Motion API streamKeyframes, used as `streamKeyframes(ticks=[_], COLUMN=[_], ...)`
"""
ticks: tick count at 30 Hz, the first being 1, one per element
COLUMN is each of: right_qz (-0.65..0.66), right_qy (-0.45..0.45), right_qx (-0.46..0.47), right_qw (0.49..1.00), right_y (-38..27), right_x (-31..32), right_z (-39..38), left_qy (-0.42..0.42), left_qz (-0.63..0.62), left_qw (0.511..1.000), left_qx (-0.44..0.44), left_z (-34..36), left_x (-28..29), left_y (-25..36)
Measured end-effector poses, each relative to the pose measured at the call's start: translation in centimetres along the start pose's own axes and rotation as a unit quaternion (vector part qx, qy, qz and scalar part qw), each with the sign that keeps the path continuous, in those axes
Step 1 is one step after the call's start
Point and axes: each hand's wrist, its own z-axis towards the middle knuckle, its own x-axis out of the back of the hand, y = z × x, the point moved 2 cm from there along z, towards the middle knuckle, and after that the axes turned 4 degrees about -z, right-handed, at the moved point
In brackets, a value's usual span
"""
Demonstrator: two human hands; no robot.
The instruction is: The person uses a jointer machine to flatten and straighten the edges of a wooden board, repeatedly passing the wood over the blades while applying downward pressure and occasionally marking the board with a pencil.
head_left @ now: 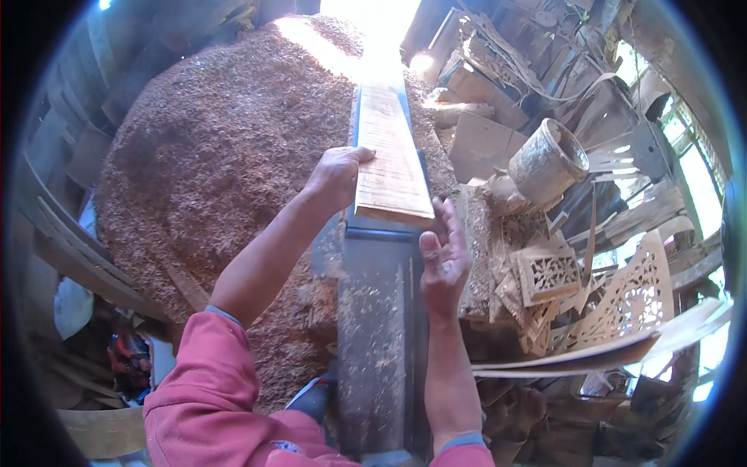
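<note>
A long pale wooden board [389, 148] stretches away from me over a narrow dark metal machine bed [377, 311], its far end lost in bright glare. My left hand [339, 175] grips the board's left edge, thumb on top, its other fingers mostly hidden. By the near right corner of the board is my right hand [446, 257], fingers stretched upward and thumb apart, holding nothing. Whether its fingertips touch the board's edge, I cannot tell. Wood shavings and dust speckle the near part of the bed.
A large heap of brown shavings [226, 140] rises left of the machine. At right stand a dusty bucket [548, 159], a carved openwork panel [549, 275] and a larger fretwork piece [634, 300]. A curved board [576, 356] juts in below them, and scrap wood [498, 86] piles up behind.
</note>
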Motion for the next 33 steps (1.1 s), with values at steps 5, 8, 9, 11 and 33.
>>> streamKeyframes(ticks=[5,8,9,11,33], right_qz=[-0.074,-0.007,-0.006,0.014,0.012], right_qy=[0.087,0.12,0.124,0.142,0.08], right_qx=[0.055,0.061,0.07,0.067,0.141], right_qw=[0.992,0.991,0.99,0.988,0.987], right_y=[-11.4,-16.3,-17.4,-18.7,-19.5], right_x=[-0.9,-0.8,-0.6,0.2,-1.0], right_z=[-3.0,-5.4,-6.0,-7.3,-9.2], left_qy=[0.051,-0.003,-0.021,-0.009,-0.142], left_qz=[0.03,0.024,0.024,0.046,0.302], left_qw=[0.998,0.999,0.999,0.998,0.926], left_qx=[0.025,0.044,0.042,0.034,-0.178], left_z=[-12.8,-17.0,-18.0,-20.5,-19.5], left_x=[-5.1,-5.4,-5.8,-7.4,-1.7], left_y=[4.1,5.3,5.3,5.1,4.3])
